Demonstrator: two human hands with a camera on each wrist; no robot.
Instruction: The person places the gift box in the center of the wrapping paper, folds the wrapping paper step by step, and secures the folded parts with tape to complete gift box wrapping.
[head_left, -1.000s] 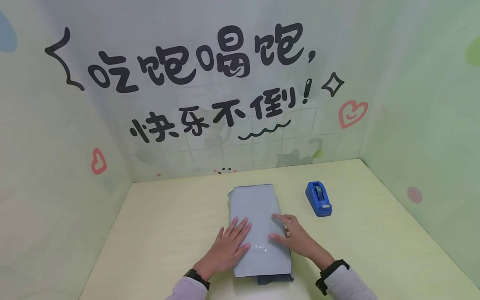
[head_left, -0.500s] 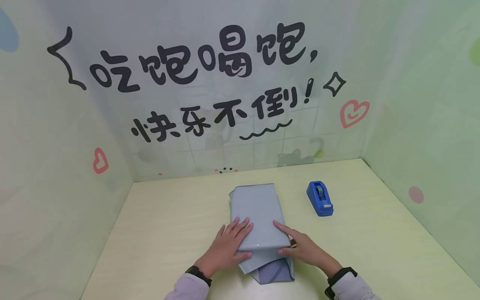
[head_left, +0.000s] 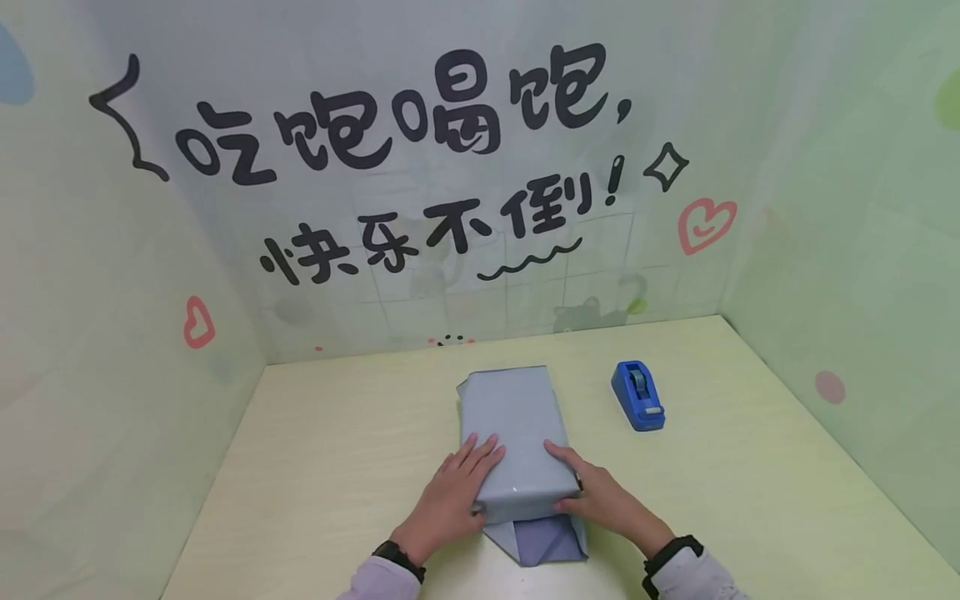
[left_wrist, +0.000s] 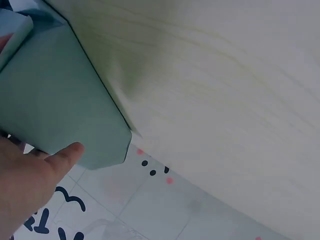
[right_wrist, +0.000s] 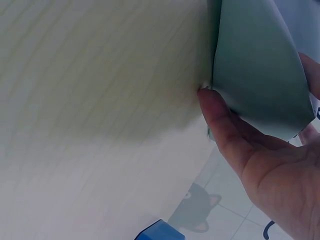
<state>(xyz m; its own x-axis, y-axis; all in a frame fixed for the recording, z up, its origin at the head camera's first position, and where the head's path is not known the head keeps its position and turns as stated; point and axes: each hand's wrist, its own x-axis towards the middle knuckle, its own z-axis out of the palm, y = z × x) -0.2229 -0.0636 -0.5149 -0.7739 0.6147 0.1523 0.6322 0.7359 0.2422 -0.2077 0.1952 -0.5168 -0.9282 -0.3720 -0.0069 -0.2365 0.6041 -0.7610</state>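
Note:
A box-shaped parcel in smooth grey wrapping paper [head_left: 517,408] lies on the table. At its near end a folded paper flap [head_left: 551,540] sticks out, bluish-purple on top. My left hand [head_left: 450,500] rests on the parcel's left part, fingers straight over the top and thumb down by the near corner. My right hand [head_left: 611,500] holds the near right corner, one finger on top and the thumb at the end face. In the right wrist view, a finger of the right hand [right_wrist: 260,160] touches the lower edge of the parcel's side [right_wrist: 260,65].
A blue tape dispenser [head_left: 637,396] stands to the right, behind the right hand; its corner shows in the right wrist view. The pale wooden table [head_left: 345,450] meets printed walls at the back and both sides.
The paper's near end, flat over the top one second ago, is now folded down over the parcel's end. Both hands have shifted slightly toward the near corners, with the left thumb lower.

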